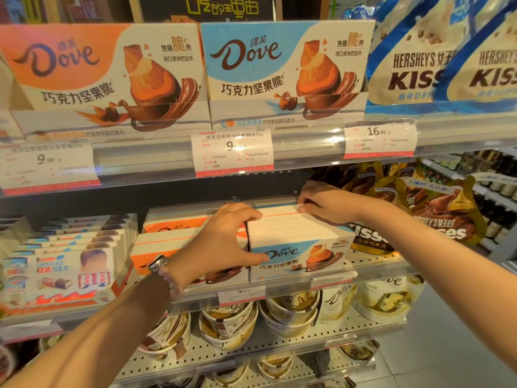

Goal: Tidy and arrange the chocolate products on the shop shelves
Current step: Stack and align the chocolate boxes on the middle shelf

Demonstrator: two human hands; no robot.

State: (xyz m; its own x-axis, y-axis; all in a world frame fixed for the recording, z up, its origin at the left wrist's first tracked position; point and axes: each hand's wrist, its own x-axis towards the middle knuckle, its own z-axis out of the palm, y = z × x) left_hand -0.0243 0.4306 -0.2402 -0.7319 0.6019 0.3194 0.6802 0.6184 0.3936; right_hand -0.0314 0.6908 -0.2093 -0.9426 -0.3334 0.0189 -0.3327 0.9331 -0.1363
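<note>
A blue and white Dove box (299, 247) stands on the middle shelf (372, 264), beside an orange Dove box (156, 247) on its left. My left hand (223, 242) grips the blue box's left front corner, thumb across its front face and fingers over its top edge. My right hand (327, 203) holds the box's back right top edge, fingers curled over it. The back of the blue box is hidden under the upper shelf.
Above, two larger Dove display boxes, orange (100, 77) and blue (285, 68), stand beside Hershey's Kisses bags (425, 60). Gold Kisses bags (436, 208) crowd the blue box's right. Kinder boxes (64, 270) fill the left. Dove tubs (232, 326) sit below. Price tags (232, 152) line shelf edges.
</note>
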